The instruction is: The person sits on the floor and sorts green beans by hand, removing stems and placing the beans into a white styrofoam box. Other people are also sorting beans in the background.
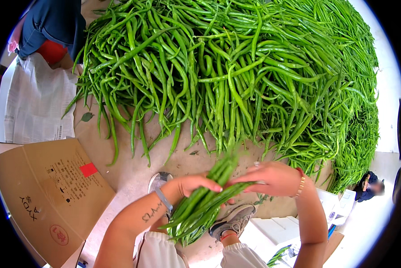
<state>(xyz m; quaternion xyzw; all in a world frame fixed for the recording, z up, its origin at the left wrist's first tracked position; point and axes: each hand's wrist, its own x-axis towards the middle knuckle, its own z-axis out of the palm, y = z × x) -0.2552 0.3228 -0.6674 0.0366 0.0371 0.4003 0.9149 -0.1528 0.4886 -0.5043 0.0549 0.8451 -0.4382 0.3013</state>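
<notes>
A bundle of long green chili peppers (196, 210) lies lengthwise in my left hand (196, 184), whose thumb presses over its top while the fingers pass beneath. At the bundle's far end, my right hand (269, 177) has its fingers closed around the stems or tips of some peppers; the fingertips are partly hidden. Motion blurs that upper end. Just beyond my hands rises a large heap of green chili peppers (236, 76), with loose ones hanging over its near edge. Below the bundle are my shoes (236, 221).
An open cardboard box (48, 192) stands at the left, with a newspaper-lined box (35, 98) behind it. Near my right forearm sits a white foam box (276, 230) with a few peppers beside it. One person (53, 27) is at the far left, another (368, 187) far right.
</notes>
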